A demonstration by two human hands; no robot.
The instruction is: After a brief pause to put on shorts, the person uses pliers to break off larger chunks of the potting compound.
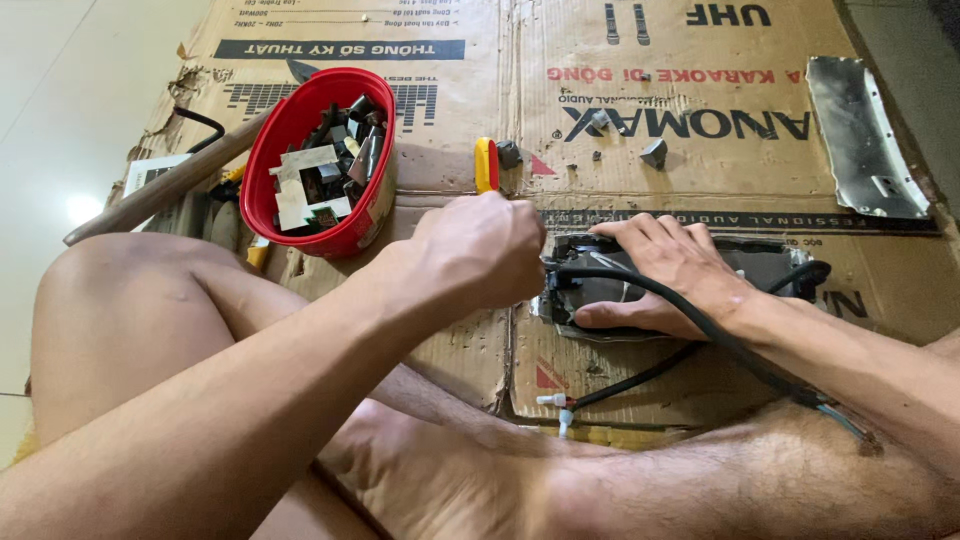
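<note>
Bare forearms and bare crossed legs (hairy shins), left hand (480,250) and right hand (665,270) ungloved, no sleeves

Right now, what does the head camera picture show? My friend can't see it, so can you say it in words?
A person sitting on flattened cardboard presses their right hand on a dark device with black cables, while their left hand is clenched against its end. A red plastic tub of scrap parts, a wooden stick and a bent metal plate lie nearby.

home floor workspace | flattened cardboard (640,60) on tiles | red scrap-parts basket (290,130)
</note>
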